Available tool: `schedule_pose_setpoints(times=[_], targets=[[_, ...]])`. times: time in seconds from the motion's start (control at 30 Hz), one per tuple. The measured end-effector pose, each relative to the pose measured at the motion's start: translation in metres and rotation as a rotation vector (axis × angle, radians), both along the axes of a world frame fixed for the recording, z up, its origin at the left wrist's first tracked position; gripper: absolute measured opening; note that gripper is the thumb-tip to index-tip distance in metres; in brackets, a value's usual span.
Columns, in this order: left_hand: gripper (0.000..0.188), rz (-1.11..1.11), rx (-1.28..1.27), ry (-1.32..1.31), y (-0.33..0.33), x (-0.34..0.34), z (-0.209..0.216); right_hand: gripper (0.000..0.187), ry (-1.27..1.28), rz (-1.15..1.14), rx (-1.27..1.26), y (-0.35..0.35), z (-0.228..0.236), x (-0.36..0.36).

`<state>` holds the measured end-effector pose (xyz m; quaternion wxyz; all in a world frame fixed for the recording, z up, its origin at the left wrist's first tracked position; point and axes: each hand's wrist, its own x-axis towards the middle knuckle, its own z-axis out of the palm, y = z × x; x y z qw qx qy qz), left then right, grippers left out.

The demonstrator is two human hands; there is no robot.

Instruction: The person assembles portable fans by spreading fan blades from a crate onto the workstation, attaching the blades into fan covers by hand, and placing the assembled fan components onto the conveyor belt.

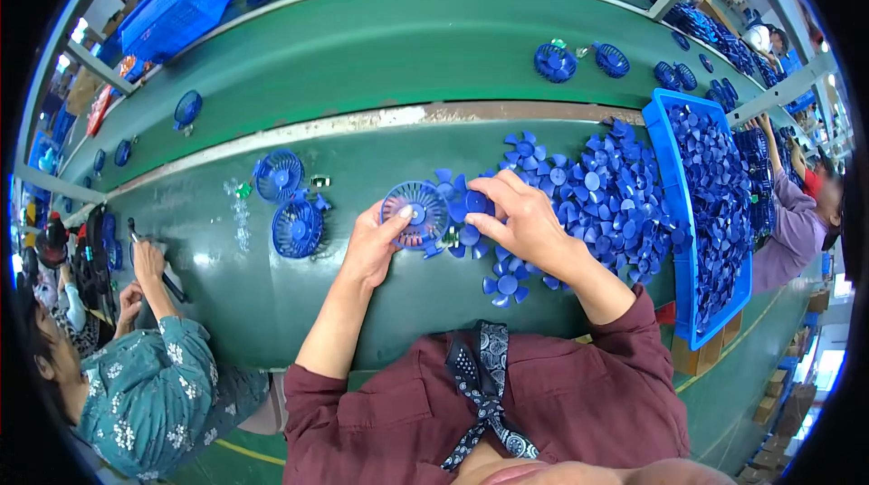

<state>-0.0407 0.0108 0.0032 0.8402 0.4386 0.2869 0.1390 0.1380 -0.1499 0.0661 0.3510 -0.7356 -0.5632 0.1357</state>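
Note:
My left hand (367, 245) grips a round blue fan housing (430, 198) by its side, the thumb near its centre. Just right of it, the fingers of my right hand (529, 222) pinch a small blue fan blade (476, 202). The blade and the housing are close together; whether they touch I cannot tell. Loose blue fan blades (593, 182) lie heaped beside and behind my right hand. To the left of my left hand, two more fan housings (297, 227) rest on the green table, with small green circuit boards (244, 191) beside them.
A blue tray (673, 195) full of fan blades stands at the right. Beyond the table edge runs a green conveyor belt (362, 59) carrying several fan housings (555, 62). A blue basket (176, 14) sits at the far left. Co-workers sit left, right and across; one wears a flowered sleeve (186, 345).

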Motion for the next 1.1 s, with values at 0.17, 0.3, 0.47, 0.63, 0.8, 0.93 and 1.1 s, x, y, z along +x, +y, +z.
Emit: schedule_pose_setpoints(times=[0.17, 0.3, 0.47, 0.63, 0.8, 0.93, 1.1], targets=[[0.022, 0.108, 0.085, 0.005, -0.005, 0.004, 0.002, 0.041, -0.075, 0.084, 0.186, 0.015, 0.002, -0.022], [0.028, 0.136, 0.029, -0.016, -0.006, 0.004, 0.007, 0.04, -0.172, 0.075, 0.119, 0.028, 0.001, -0.028], [0.034, 0.17, -0.003, 0.03, -0.017, 0.007, 0.01, 0.033, -0.286, 0.132, 0.007, 0.04, -0.016, -0.04], [0.027, 0.182, 0.117, -0.08, -0.027, -0.001, -0.002, 0.027, -0.215, 0.146, 0.025, 0.046, -0.019, -0.049], [0.029, 0.206, 0.214, -0.083, -0.02, -0.003, 0.011, 0.05, -0.275, 0.068, 0.249, 0.039, 0.003, -0.04], [0.031, 0.139, 0.299, -0.112, -0.021, -0.003, 0.02, 0.05, 0.007, 0.224, 0.014, 0.049, -0.007, -0.008], [0.032, 0.091, 0.369, -0.086, -0.015, -0.007, 0.01, 0.04, 0.434, 0.21, -0.118, 0.054, -0.032, -0.01]])
